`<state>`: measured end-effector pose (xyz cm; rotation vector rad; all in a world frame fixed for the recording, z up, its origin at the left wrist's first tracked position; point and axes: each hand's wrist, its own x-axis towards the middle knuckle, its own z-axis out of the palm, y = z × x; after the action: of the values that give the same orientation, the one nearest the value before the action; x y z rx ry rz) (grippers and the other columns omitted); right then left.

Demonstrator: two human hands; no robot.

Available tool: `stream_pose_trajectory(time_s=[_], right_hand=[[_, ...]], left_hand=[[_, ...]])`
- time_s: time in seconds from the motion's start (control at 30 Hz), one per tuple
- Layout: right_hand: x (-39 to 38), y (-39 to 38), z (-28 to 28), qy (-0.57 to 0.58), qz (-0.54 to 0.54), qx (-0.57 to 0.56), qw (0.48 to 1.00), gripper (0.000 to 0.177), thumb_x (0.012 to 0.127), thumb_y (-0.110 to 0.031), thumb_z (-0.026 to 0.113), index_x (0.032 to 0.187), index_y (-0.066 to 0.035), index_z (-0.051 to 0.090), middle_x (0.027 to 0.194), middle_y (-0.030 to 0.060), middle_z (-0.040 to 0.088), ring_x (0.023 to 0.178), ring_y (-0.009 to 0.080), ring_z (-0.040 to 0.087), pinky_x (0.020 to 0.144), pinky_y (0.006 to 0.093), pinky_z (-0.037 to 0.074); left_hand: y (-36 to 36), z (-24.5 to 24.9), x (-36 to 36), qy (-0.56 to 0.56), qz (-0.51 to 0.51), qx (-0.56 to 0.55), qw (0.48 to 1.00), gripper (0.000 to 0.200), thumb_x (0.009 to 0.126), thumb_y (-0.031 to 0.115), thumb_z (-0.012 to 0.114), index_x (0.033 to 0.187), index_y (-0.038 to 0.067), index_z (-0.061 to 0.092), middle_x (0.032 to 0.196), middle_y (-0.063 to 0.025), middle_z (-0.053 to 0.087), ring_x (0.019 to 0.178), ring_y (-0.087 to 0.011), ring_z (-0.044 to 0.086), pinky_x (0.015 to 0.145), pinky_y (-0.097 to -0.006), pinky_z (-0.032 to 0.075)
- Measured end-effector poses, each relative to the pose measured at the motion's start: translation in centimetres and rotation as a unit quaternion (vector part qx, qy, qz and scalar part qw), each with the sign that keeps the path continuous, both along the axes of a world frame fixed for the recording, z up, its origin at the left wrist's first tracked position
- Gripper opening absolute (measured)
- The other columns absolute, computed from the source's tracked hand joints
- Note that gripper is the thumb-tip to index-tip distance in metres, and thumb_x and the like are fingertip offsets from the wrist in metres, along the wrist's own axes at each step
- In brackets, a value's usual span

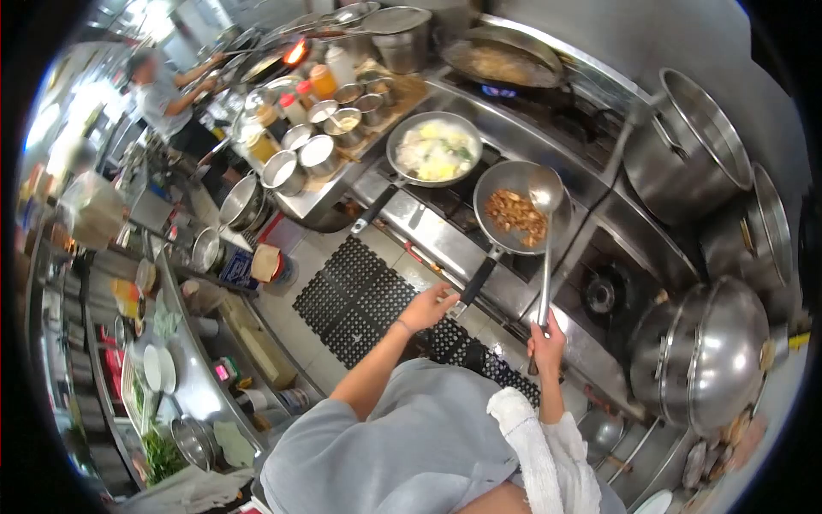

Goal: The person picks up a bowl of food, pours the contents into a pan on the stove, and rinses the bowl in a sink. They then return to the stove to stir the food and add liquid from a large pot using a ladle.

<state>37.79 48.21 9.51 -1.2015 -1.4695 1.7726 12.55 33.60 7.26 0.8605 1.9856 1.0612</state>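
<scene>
My right hand (546,343) is wrapped around the long handle of a metal ladle (545,188). The ladle's bowl rests over the right side of a frying pan (484,184) holding browned, chopped pieces of food (517,214). Just short of that pan's black handle (478,281) is my left hand (428,308), its fingers reaching out and apart, with nothing held in them. On the burner to the left stands a second frying pan (390,154) with pale yellow and white food and some green bits (437,147). Its handle points toward the floor mat.
Metal tubs (282,173) and sauce bottles (323,81) crowd the counter at upper left. A wok (501,60) sits at the back, a tall stockpot (676,171) on the right. Black mats (347,300) cover the floor. A co-worker (167,98) stands at far left, near a flame.
</scene>
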Motion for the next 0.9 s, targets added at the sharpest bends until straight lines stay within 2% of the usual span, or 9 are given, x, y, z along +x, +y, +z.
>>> stream_pose_trajectory(time_s=[0.1, 0.17, 0.3, 0.47, 0.57, 0.7, 0.73, 0.83, 0.9], right_hand=[[0.7, 0.1, -0.8, 0.011, 0.009, -0.008, 1.0, 0.053, 0.089, 0.0, 0.054, 0.139, -0.003, 0.038, 0.065, -0.0018, 0.047, 0.043, 0.0053, 0.042, 0.035, 0.0212, 0.034], [1.0, 0.0, -0.7, -0.005, 0.026, -0.02, 0.999, 0.054, 0.089, 0.001, 0.053, 0.14, -0.003, 0.037, 0.067, -0.0005, 0.048, 0.043, 0.0054, 0.042, 0.035, 0.0216, 0.035], [-0.9, -0.9, -0.4, -0.009, -0.016, -0.036, 0.999, 0.053, 0.088, 0.002, 0.051, 0.14, -0.004, 0.037, 0.067, 0.0004, 0.048, 0.042, 0.0057, 0.041, 0.035, 0.0216, 0.035], [-4.6, -3.4, -0.7, 0.003, -0.097, -0.078, 0.992, 0.052, 0.088, -0.003, 0.052, 0.138, -0.003, 0.038, 0.063, -0.0007, 0.043, 0.041, 0.0072, 0.04, 0.034, 0.0234, 0.034], [-8.5, -5.7, 1.0, -0.034, -0.14, -0.047, 0.989, 0.054, 0.088, -0.002, 0.052, 0.139, -0.003, 0.037, 0.063, 0.0, 0.045, 0.041, 0.0076, 0.041, 0.034, 0.024, 0.034], [-11.2, -8.2, 2.1, -0.19, -0.202, 0.043, 0.96, 0.053, 0.087, 0.0, 0.052, 0.138, -0.004, 0.039, 0.07, 0.0025, 0.052, 0.042, 0.0066, 0.041, 0.035, 0.0236, 0.033], [-11.3, -8.6, 3.0, -0.265, -0.191, 0.028, 0.945, 0.053, 0.085, 0.0, 0.054, 0.137, -0.002, 0.042, 0.082, 0.0075, 0.058, 0.053, 0.0118, 0.051, 0.046, 0.0251, 0.042], [-10.2, -7.7, 0.2, -0.388, -0.107, 0.289, 0.869, 0.055, 0.081, 0.0, 0.057, 0.135, 0.0, 0.044, 0.095, 0.0133, 0.063, 0.071, 0.0183, 0.059, 0.064, 0.0286, 0.048], [-16.1, -7.3, 4.4, -0.332, -0.149, 0.151, 0.919, 0.055, 0.078, -0.001, 0.058, 0.131, 0.002, 0.047, 0.101, 0.0164, 0.064, 0.085, 0.023, 0.059, 0.078, 0.0311, 0.047]], left_hand=[[-3.8, 6.4, -4.8, -0.115, 0.01, 0.016, 0.993, 0.032, 0.092, 0.022, 0.058, 0.113, -0.002, 0.057, 0.089, -0.0056, 0.064, 0.075, -0.0105, 0.059, 0.065, -0.024, 0.05], [-5.2, 8.4, -9.7, -0.079, 0.074, 0.053, 0.993, 0.027, 0.092, 0.019, 0.057, 0.111, 0.0, 0.058, 0.087, -0.0039, 0.064, 0.074, -0.0094, 0.058, 0.064, -0.0229, 0.05], [-5.0, 14.2, -19.4, 0.016, 0.149, 0.097, 0.984, 0.027, 0.093, 0.018, 0.056, 0.111, -0.002, 0.057, 0.083, -0.0029, 0.063, 0.071, -0.0086, 0.057, 0.063, -0.0226, 0.049], [-3.7, 14.8, -30.0, 0.031, 0.145, 0.122, 0.981, 0.025, 0.091, 0.015, 0.058, 0.109, -0.002, 0.058, 0.083, -0.0036, 0.063, 0.069, -0.0094, 0.057, 0.062, -0.0236, 0.048], [-3.7, 13.5, -34.1, -0.037, 0.056, 0.11, 0.992, 0.026, 0.091, 0.015, 0.058, 0.113, 0.0, 0.057, 0.082, -0.0021, 0.061, 0.07, -0.0075, 0.055, 0.063, -0.0227, 0.047], [-2.9, 13.5, -36.3, -0.098, -0.047, 0.067, 0.992, 0.024, 0.092, 0.015, 0.058, 0.113, 0.003, 0.058, 0.081, -0.0002, 0.062, 0.075, -0.0079, 0.058, 0.068, -0.022, 0.048], [-2.4, 13.7, -36.4, -0.128, -0.087, 0.08, 0.985, 0.025, 0.091, 0.017, 0.058, 0.113, 0.004, 0.059, 0.081, -0.0006, 0.063, 0.076, -0.0082, 0.059, 0.068, -0.0231, 0.048], [-0.7, 15.0, -35.0, -0.19, -0.211, 0.086, 0.955, 0.026, 0.091, 0.018, 0.06, 0.113, 0.006, 0.059, 0.082, -0.0012, 0.065, 0.074, -0.0075, 0.059, 0.068, -0.0228, 0.048], [0.4, 14.4, -33.0, -0.231, -0.281, 0.098, 0.926, 0.026, 0.09, 0.017, 0.062, 0.113, 0.005, 0.06, 0.08, -0.0022, 0.066, 0.073, -0.0072, 0.059, 0.067, -0.0224, 0.048]])
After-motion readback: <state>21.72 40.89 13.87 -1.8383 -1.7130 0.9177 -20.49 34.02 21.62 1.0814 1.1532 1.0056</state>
